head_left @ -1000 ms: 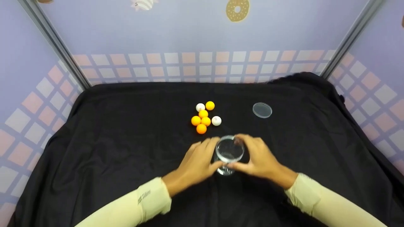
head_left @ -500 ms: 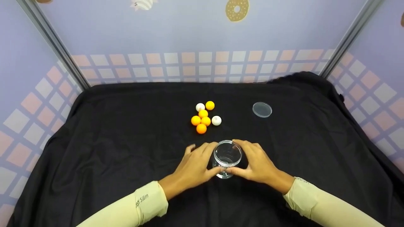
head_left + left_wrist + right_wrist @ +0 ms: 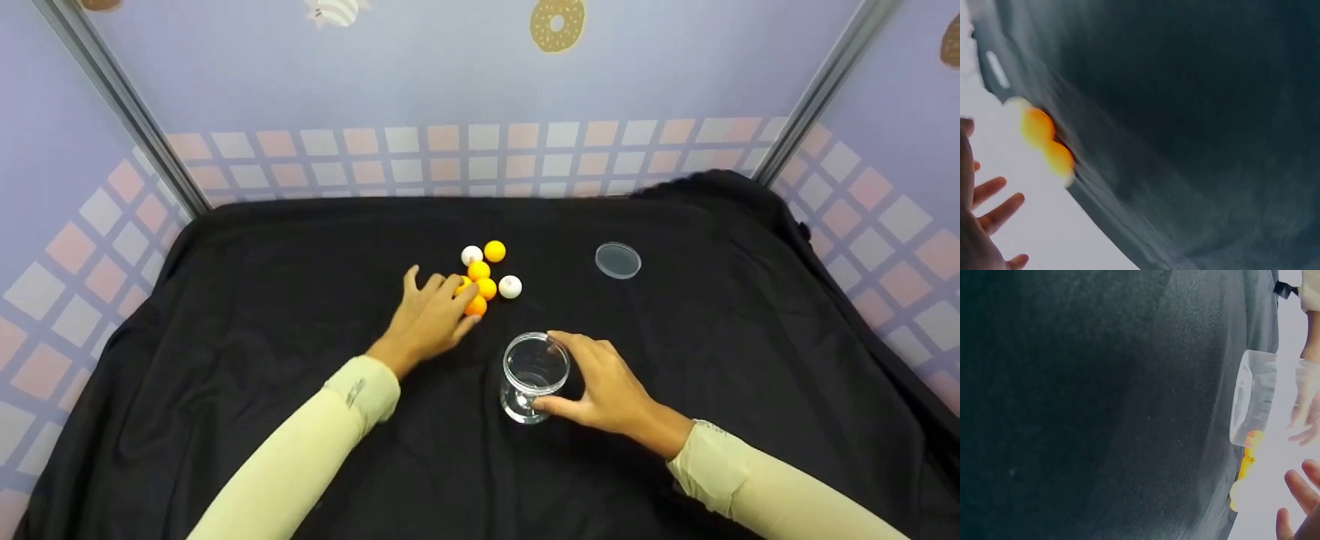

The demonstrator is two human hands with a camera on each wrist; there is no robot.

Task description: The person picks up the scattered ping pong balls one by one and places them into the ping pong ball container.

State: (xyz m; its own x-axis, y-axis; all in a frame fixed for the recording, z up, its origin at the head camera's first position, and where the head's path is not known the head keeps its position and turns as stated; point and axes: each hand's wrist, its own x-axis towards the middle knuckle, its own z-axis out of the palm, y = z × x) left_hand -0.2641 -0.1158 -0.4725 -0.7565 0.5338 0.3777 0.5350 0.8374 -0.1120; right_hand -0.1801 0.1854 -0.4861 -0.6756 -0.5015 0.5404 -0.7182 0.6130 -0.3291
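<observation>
Update: left hand [image 3: 431,315] is now working away from the clear jar [image 3: 535,367]. Half a second ago both hands were framing it; now the left is reaching into the near-left side of the ball cluster. Fingers are spreading over the orange balls [image 3: 486,289], thumb hanging just beside the nearest one. It's overlapping two of them from here, so I can't tell if any fingertip is actually touching. Not seeing anything pinched.

Right hand [image 3: 609,390] is staying with the jar, thumb and forefinger curving round its right side. Grip looks light, though glare is washing out the wrist-side angle, so I'm not swearing to how firm it is. Jar is standing upright, mouth up, no balls showing inside, nearer the person than the cluster.

White balls [image 3: 510,286]: one is sitting at the cluster's right, one at the back. Clear disc [image 3: 618,260] is lying flat, well apart, far right on the black-draped bench [image 3: 712,337].

My read: jar is getting steadied one-handed, and the work is shifting to the balls.
</observation>
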